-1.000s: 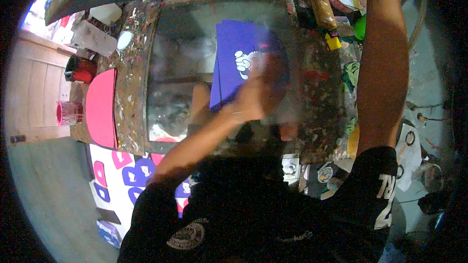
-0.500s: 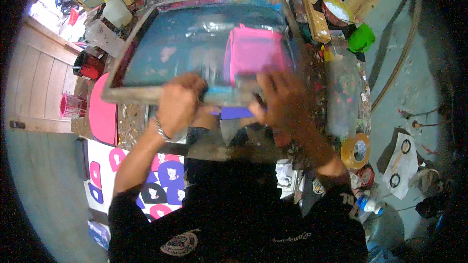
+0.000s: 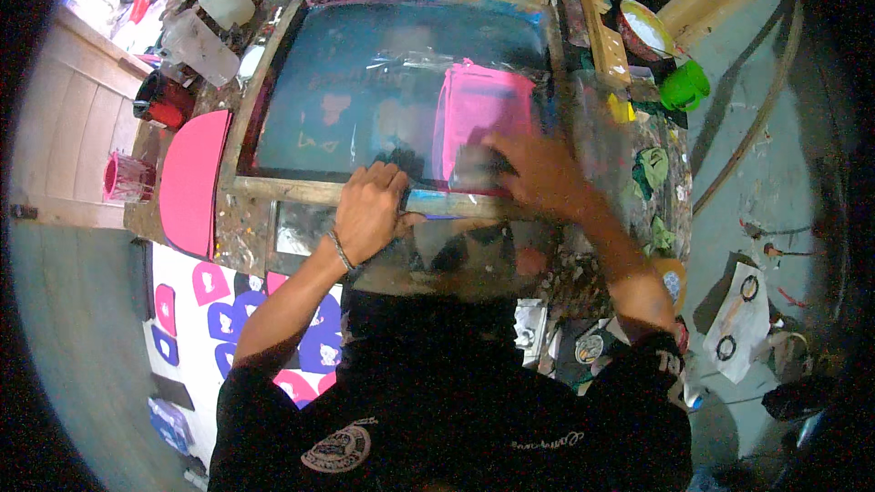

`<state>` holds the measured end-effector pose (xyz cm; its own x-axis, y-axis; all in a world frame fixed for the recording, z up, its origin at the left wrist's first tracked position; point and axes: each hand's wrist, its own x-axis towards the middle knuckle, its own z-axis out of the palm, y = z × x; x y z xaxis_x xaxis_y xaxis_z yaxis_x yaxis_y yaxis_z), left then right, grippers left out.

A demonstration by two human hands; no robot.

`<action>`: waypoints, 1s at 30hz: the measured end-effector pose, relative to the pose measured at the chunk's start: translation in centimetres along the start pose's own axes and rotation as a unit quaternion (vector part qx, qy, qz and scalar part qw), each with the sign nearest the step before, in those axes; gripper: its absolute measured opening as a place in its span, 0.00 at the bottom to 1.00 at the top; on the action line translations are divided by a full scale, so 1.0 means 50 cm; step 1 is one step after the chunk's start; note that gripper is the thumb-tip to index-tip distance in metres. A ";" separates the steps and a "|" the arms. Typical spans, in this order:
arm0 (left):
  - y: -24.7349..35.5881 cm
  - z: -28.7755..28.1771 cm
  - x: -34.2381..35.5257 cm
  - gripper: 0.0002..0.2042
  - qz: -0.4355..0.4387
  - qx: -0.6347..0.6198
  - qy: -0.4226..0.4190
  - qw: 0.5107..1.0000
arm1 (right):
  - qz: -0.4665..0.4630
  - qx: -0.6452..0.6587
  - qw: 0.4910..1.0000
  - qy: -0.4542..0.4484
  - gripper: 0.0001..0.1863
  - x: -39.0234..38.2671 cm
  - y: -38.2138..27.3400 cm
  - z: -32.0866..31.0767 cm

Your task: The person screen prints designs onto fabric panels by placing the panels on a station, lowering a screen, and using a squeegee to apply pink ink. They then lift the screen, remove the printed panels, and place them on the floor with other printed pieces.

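A wooden-framed printing screen (image 3: 310, 189) lies over the worktable in front of me, its mesh dark blue-green. Toward its right side is a bright pink ink patch (image 3: 492, 100). My left hand (image 3: 372, 205) is closed round the front rail, fingers on top and thumb toward me. Over the front end of the pink patch, my right hand (image 3: 542, 173) is smeared by motion, so its grip is unclear. Beside those fingers shows a dull grey shape (image 3: 476, 164) that I cannot make out. A thin purple strip (image 3: 447, 217) peeps out at the front rail.
Left of the screen lie pink curved sheets (image 3: 193, 184), near a dark red cup (image 3: 164, 98) and plastic bottles (image 3: 200, 47). Printed cutouts (image 3: 239, 319) cover a white surface lower left. At the right stand a bowl (image 3: 645, 29), a green cup (image 3: 684, 87) and crumpled green cloths (image 3: 652, 169).
The screen's front rail has come down closer to me, covering most of the purple piece. My right hand has left the rail and moved onto the pink patch; my left hand still holds the rail.
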<state>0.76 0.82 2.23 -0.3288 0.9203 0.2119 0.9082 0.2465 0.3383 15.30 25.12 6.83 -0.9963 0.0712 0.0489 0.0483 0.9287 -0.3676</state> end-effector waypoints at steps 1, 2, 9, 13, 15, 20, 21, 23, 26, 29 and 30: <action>0.000 -0.002 0.003 0.26 0.005 0.000 0.003 1.000 | 0.030 -0.004 0.999 -0.010 0.26 -0.014 -0.022 -0.005; -0.001 -0.002 0.006 0.26 0.011 0.000 0.006 1.000 | 0.031 -0.004 0.999 -0.011 0.26 -0.015 -0.023 0.004; 0.005 0.000 0.010 0.24 0.014 0.013 0.014 1.000 | -0.002 -0.133 0.979 0.157 0.22 0.161 0.139 0.071; -0.010 0.031 -0.001 0.24 0.013 -0.013 0.004 1.000 | 0.013 -0.096 0.985 0.141 0.21 0.199 0.170 0.037; -0.015 0.038 -0.002 0.24 0.011 -0.012 0.006 1.000 | 0.037 -0.025 0.993 0.113 0.21 0.212 0.177 0.023; -0.016 0.052 -0.005 0.23 0.021 -0.003 0.011 1.000 | -0.017 -0.130 0.970 0.203 0.16 0.212 0.202 0.075; -0.016 0.051 -0.004 0.23 0.021 -0.003 0.008 1.000 | -0.011 -0.155 0.968 0.196 0.15 0.202 0.197 0.088; -0.012 0.046 -0.007 0.24 0.005 0.005 -0.017 1.000 | -0.019 -0.158 0.967 0.199 0.16 0.162 0.163 0.113; -0.006 0.038 -0.005 0.24 0.004 0.019 -0.015 1.000 | -0.030 -0.145 0.964 0.219 0.16 0.084 0.085 0.128; -0.006 0.038 -0.005 0.24 0.012 0.030 -0.015 0.999 | -0.026 -0.140 0.968 0.205 0.18 0.000 0.019 0.138; -0.006 0.033 -0.005 0.24 0.015 0.033 -0.013 0.999 | -0.020 -0.150 0.974 0.171 0.20 -0.022 0.002 0.140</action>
<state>1.02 1.03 0.55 -0.2954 0.9351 0.1959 0.9327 0.2377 0.2714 15.91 22.57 0.23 -0.9181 0.1028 0.3829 0.0802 0.9940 -0.0746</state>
